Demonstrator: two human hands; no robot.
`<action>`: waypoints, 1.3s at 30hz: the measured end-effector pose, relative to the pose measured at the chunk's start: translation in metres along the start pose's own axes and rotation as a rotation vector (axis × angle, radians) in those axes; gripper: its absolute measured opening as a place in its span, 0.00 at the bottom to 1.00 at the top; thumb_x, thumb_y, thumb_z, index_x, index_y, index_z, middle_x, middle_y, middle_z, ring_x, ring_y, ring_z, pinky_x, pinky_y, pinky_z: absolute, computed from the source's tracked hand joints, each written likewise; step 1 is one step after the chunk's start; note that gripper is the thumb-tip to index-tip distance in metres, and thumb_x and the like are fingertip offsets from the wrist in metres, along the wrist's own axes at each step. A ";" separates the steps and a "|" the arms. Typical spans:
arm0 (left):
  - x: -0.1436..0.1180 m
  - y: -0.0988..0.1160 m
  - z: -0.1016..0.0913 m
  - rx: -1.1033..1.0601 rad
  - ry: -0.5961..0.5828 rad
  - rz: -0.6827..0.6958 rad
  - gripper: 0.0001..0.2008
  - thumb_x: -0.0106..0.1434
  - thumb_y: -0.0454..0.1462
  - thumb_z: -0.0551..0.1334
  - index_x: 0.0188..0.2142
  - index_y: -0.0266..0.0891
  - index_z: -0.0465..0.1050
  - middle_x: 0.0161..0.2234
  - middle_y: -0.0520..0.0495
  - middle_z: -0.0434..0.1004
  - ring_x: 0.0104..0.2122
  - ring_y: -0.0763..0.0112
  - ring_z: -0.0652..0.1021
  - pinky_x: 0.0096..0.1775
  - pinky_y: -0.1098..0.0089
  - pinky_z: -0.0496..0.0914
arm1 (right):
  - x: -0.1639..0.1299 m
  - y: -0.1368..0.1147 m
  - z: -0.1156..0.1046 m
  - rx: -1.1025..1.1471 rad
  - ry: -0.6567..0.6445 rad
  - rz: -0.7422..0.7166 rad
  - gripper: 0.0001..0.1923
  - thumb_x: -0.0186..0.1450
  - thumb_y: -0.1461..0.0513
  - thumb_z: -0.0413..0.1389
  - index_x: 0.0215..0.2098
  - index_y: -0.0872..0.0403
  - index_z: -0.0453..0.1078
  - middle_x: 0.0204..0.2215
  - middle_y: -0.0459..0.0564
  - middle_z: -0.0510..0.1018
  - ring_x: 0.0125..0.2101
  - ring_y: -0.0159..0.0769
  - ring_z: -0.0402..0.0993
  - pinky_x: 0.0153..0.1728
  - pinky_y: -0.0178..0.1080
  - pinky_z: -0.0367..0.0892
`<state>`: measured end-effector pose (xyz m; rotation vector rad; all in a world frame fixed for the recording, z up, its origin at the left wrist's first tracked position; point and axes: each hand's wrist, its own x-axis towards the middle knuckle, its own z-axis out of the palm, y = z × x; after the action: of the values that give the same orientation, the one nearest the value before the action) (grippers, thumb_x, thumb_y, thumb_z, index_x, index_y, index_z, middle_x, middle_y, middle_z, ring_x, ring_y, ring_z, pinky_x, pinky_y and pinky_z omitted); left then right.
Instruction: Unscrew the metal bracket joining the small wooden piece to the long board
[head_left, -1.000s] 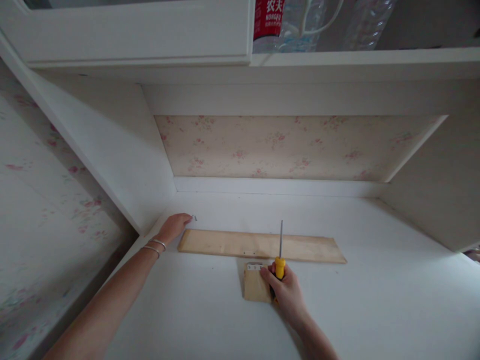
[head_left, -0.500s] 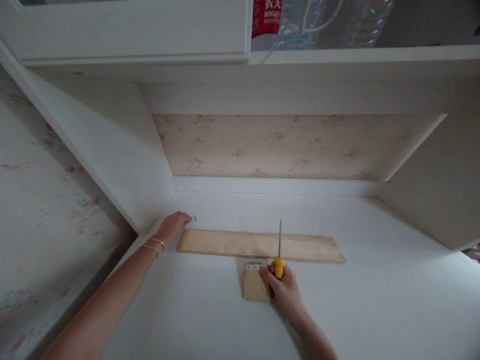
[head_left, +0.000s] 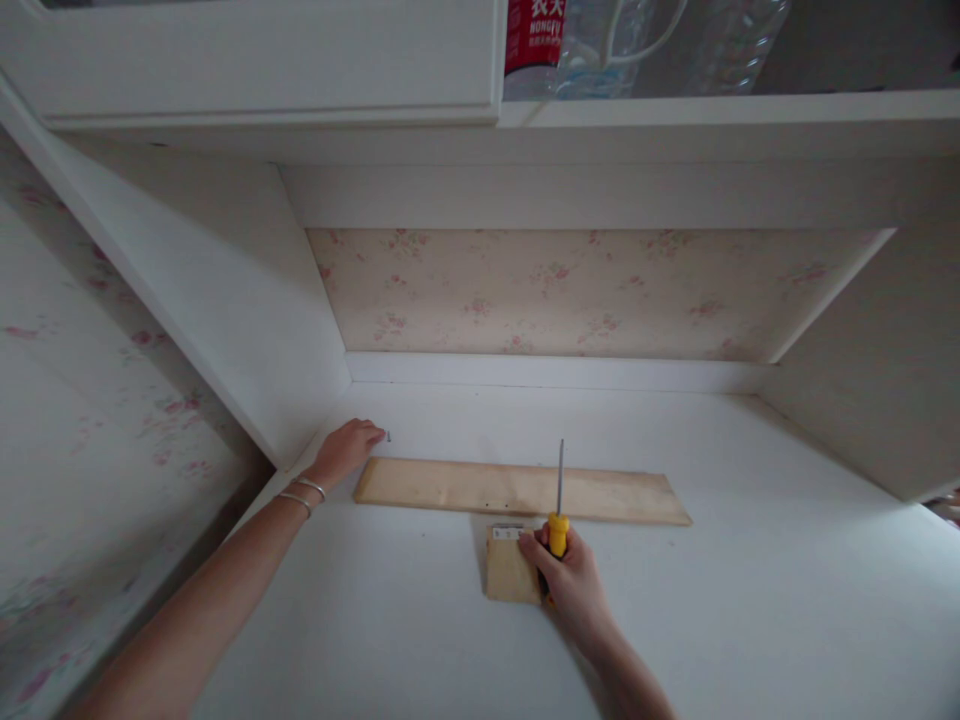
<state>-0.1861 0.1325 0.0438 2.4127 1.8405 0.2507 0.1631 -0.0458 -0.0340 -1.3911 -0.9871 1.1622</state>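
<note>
My right hand (head_left: pixel 577 585) is wrapped round a screwdriver (head_left: pixel 558 535) with a yellow and black handle, its shaft pointing away from me. The same hand's thumb presses on a small wooden block (head_left: pixel 511 575) that has a metal hinge-like plate (head_left: pixel 508 533) along its top edge. Beyond the block, a long pale wooden board (head_left: pixel 450 487) lies flat. At the far left, my left hand (head_left: pixel 346 450) reaches past the board's end, fingertips pinched together. A tiny metal piece, like a screw (head_left: pixel 388 437), shows right beside those fingertips; what is between them is too small to make out.
Everything lies on a white surface (head_left: pixel 750 600) inside a cabinet recess. White side panels (head_left: pixel 247 290) bound it left and right, with flowered wallpaper (head_left: pixel 525 295) at the back. Overhead, a shelf (head_left: pixel 712 110) holds plastic bottles (head_left: pixel 600 50) beside a white door (head_left: pixel 262 65).
My left hand has shifted very slightly at the fingertips, and the tiny metal bit beside them looks smaller. My right hand, the screwdriver, block and board stay where they were.
</note>
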 end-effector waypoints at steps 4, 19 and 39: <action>-0.010 0.043 -0.010 -0.083 0.143 0.084 0.16 0.67 0.40 0.49 0.40 0.42 0.76 0.40 0.47 0.77 0.43 0.66 0.73 0.48 0.68 0.64 | 0.000 -0.005 0.003 0.028 -0.001 0.012 0.22 0.56 0.48 0.62 0.29 0.54 0.60 0.23 0.43 0.63 0.26 0.30 0.59 0.26 0.33 0.58; -0.096 0.186 0.039 -1.128 -0.387 -0.170 0.18 0.58 0.52 0.60 0.30 0.39 0.72 0.24 0.52 0.67 0.23 0.74 0.64 0.24 0.72 0.54 | -0.011 -0.013 0.006 0.103 -0.107 0.009 0.24 0.56 0.49 0.63 0.25 0.53 0.54 0.21 0.42 0.58 0.24 0.28 0.54 0.24 0.33 0.53; -0.031 0.006 -0.012 -0.569 0.084 -0.367 0.13 0.58 0.44 0.57 0.35 0.36 0.73 0.32 0.48 0.76 0.33 0.68 0.73 0.31 0.73 0.62 | -0.007 -0.004 0.007 0.078 -0.115 0.039 0.23 0.55 0.48 0.63 0.27 0.54 0.57 0.22 0.42 0.61 0.23 0.28 0.57 0.23 0.33 0.54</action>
<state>-0.1902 0.1006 0.0545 1.6833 1.8739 0.7324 0.1549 -0.0507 -0.0290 -1.2989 -0.9879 1.3081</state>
